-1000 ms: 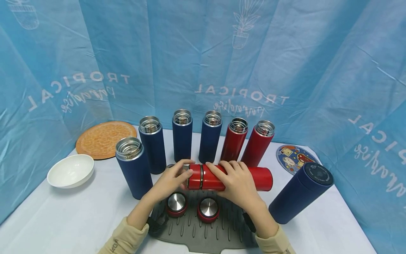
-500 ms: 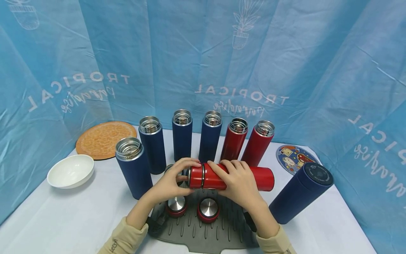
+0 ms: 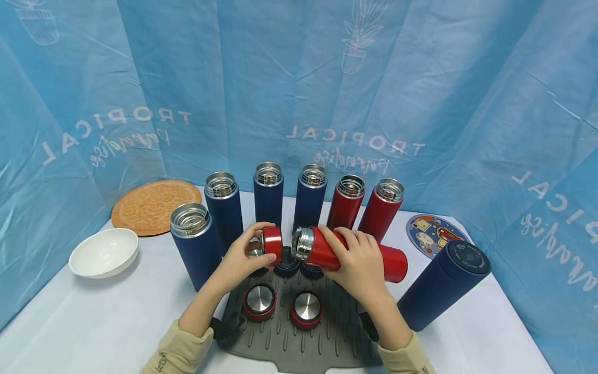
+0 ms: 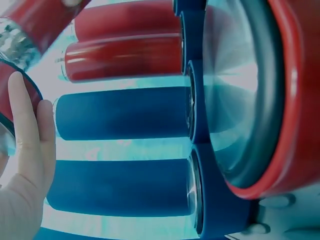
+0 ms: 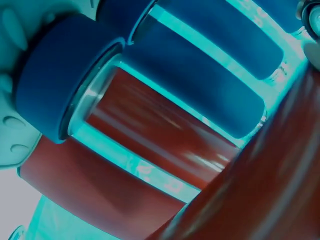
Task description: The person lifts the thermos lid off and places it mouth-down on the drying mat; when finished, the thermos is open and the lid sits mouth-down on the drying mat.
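My left hand (image 3: 240,261) pinches a red lid (image 3: 272,244) between thumb and fingers. In the left wrist view, fingers (image 4: 24,115) lie along that lid's side. My right hand (image 3: 358,262) grips a red thermos bottle (image 3: 322,248) lying sideways, its steel threaded mouth (image 3: 303,242) bare and facing the lid across a small gap. Below them, two red lids (image 3: 259,299) rest steel side up on a grey ridged mat (image 3: 299,353). Several blue lids (image 3: 287,265) stand at the mat's back edge, partly hidden by my hands. The bottle also fills the lower right of the right wrist view (image 5: 280,190).
Behind stands an arc of lidless bottles: several blue ones (image 3: 268,202) and two red ones (image 3: 345,205). A capped blue bottle (image 3: 441,285) is at right. A white bowl (image 3: 105,252), an orange round mat (image 3: 156,206) and a patterned mat (image 3: 427,234) lie toward the sides.
The red lid has come off the bottle; my left hand has drawn it slightly left. The bottle's mouth end now shows and is tipped up a little, still in my right hand.
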A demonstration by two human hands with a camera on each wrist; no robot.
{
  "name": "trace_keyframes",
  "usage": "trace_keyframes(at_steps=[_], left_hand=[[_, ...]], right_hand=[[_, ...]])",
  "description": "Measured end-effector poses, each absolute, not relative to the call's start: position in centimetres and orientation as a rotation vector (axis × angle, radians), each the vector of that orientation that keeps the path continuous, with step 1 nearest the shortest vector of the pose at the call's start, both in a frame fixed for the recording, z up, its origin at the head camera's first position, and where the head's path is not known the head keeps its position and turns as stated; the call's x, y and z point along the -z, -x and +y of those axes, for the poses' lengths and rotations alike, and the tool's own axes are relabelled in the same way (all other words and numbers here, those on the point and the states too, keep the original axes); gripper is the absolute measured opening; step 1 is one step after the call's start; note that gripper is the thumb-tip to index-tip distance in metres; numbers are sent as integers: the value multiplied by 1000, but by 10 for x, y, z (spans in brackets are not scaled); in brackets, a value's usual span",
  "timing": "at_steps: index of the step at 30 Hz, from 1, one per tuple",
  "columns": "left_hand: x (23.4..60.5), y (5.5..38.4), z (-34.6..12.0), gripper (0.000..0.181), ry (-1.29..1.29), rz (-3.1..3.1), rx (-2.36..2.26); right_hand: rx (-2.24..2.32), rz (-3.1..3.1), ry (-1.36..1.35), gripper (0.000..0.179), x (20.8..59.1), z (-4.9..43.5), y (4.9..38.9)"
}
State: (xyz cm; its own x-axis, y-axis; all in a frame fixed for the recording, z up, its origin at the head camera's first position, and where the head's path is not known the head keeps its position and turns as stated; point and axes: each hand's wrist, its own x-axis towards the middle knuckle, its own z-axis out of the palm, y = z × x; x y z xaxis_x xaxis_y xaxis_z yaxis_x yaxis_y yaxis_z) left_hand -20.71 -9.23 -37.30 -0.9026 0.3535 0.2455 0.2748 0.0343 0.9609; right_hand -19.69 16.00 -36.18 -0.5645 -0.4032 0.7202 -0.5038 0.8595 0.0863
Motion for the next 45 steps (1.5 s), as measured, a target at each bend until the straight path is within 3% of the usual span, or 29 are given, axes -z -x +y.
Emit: trace_keyframes(at_steps=[11,30,37,45], left_hand=[[372,207,-92,56,-655,2257,-1973],[372,205,-88,55,-658,2266,-1870],[373,205,-83,56,-690,2296,-1776],[377,197,-71,64,-777,2401,-1570]], right_hand=[[-1091,-1913,19,81,359,173,202],[-1443,-1498,348,85,367,188,215],[-1527,-1531,582,87,372,193,220],[-1549,-1524,675,88,375,199,224]])
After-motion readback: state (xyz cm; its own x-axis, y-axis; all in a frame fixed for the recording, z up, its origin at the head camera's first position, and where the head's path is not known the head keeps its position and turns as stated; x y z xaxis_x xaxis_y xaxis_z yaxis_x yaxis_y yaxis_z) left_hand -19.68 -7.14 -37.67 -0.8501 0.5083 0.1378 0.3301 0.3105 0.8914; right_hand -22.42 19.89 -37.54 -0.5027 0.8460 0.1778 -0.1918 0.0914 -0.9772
